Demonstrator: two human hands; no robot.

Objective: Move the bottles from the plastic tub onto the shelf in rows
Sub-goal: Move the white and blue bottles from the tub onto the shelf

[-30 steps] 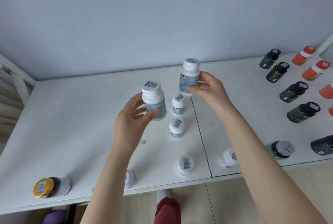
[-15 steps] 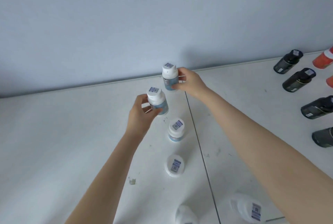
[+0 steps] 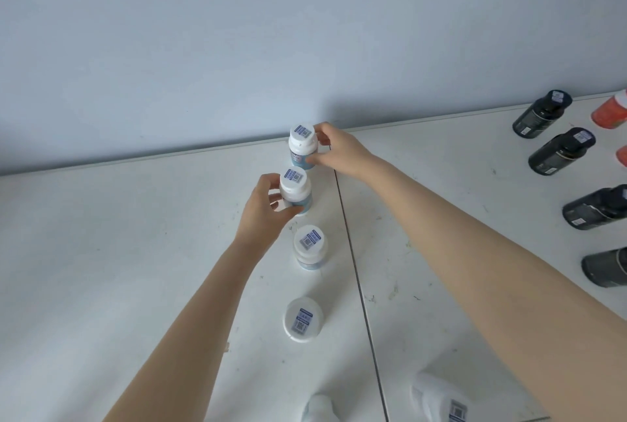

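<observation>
Shelf: left fingers clasp near bottle, right fingers seemingly far bottle.

This looks like a stock room or a shop storage place. A flat white shelf board runs along a plain pale blue wall. On it stand rows of white plastic bottles with barcode stickers on the caps, black plastic bottles and orange plastic bottles.

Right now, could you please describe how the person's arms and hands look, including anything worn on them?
The left forearm and right forearm are bare to the picture's lower edge: no sleeves show. The left hand and right hand wear no gloves, and no watch, bracelet or ring is visible. No markings or bandages show either.
</observation>
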